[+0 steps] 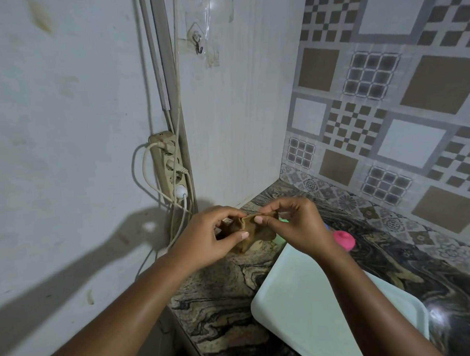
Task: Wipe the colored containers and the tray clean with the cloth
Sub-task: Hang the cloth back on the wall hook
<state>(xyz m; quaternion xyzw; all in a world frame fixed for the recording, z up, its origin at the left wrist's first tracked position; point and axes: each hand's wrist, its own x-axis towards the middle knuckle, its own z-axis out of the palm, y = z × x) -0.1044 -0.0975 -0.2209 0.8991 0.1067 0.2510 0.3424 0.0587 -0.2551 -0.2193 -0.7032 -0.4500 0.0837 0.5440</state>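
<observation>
Both hands hold a crumpled brown cloth [247,231] above the marbled surface [220,307]. The left hand [207,238] pinches its left side, and the right hand [295,226] pinches the top edge between thumb and fingers. A pale tray [315,309] lies below the right forearm, with a pink container [344,240] just beyond it and a green one [281,237] mostly hidden behind the right hand.

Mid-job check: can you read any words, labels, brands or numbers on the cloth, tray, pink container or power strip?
No text can be read anywhere.
The brown cloth, pale tray, pink container and power strip show no print.
The wall tiles carry patterns only, no letters.
</observation>
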